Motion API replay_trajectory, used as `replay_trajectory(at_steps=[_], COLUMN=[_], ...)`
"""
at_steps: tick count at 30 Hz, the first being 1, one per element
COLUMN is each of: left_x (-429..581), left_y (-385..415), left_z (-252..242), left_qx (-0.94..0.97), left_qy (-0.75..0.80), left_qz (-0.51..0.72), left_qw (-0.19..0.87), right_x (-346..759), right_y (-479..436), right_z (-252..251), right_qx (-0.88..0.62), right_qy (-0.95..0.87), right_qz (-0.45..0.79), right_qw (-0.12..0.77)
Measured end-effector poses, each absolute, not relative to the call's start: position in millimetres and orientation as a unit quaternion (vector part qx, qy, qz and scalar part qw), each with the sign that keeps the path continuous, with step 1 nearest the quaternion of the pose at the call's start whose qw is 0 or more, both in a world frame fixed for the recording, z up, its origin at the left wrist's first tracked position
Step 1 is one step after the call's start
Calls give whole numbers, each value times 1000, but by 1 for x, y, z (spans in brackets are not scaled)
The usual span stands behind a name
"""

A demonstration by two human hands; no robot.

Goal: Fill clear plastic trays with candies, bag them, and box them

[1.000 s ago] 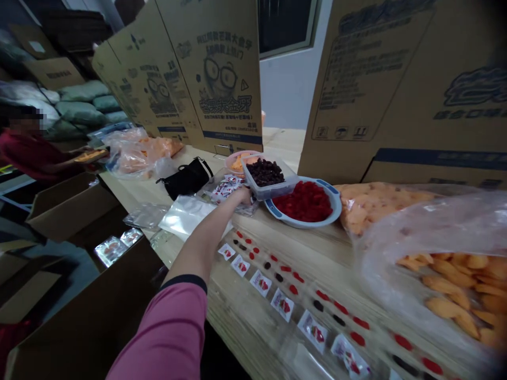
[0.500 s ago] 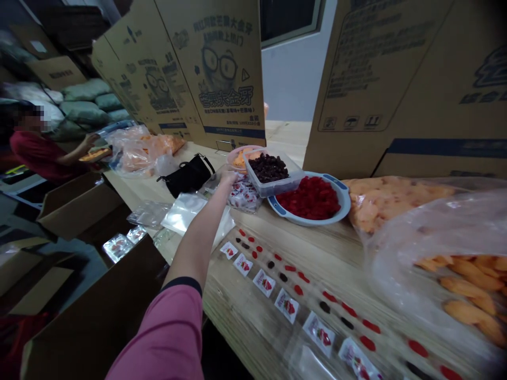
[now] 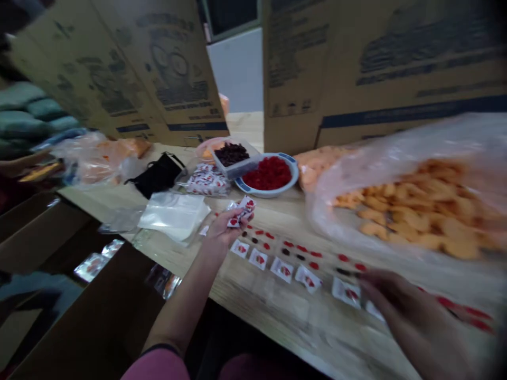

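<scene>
Left hand [image 3: 222, 224], centre of frame: fingers closed round a small bunch of printed sachets [image 3: 242, 210], held palm-up above the far end of the row. I take this cupped hold as a way to carry several at once and leave them easy to pick from.

Right hand [image 3: 412, 311], lower right: fingers bent, thumb near the row. It is blurred on my feed; I cannot tell whether they grip anything.

On the bench [image 3: 233, 279], single sachets [image 3: 281, 269] run diagonally toward the lower right, alongside red pieces [image 3: 301, 248] and dark pieces [image 3: 285, 252]. The even spacing suggests separate matching sets. The open bag of sachets [image 3: 208, 181], clear tub [image 3: 234, 170] and blue bowl [image 3: 266, 193] sit together behind the row, upper centre, probably to keep supplies within reach.

Against the frame half a second ago: the left hand has come back from the open bag and now shows its bunch; the right hand has entered view. My view has swung rightward, so more of the orange pieces [image 3: 439, 211] in the large plastic bag [image 3: 325, 206] show.
</scene>
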State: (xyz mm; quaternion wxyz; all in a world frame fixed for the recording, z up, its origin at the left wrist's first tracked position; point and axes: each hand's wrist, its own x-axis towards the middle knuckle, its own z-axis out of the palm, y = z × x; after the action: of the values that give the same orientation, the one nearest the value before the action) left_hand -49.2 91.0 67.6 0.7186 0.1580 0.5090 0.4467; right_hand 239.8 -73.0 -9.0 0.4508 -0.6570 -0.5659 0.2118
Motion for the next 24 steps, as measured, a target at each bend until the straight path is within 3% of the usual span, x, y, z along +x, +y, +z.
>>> replay_trajectory(at_steps=[3,5,10,16,24], left_x=[-2,27,80,112,144], left_y=[39,7,-51,-78,-90], left_z=[52,42,26,16,12], left_qx=[92,81,112,165,200], left_qy=[494,499,496,422,346], left_qz=[339,269,167,69,42], left_qw=[796,820,844,889,916], right_x=[215,207,217,297,375], right_y=[-68,-69,-112,-180,-168], right_z=[5,15,18,-15,-37], right_qx=[-611,-587,-599,-717,-836], right_qy=[-558,-568,-593,-381,-313], right_qz=[280,250,215,205,90], right_qw=[487,520,494,547,441])
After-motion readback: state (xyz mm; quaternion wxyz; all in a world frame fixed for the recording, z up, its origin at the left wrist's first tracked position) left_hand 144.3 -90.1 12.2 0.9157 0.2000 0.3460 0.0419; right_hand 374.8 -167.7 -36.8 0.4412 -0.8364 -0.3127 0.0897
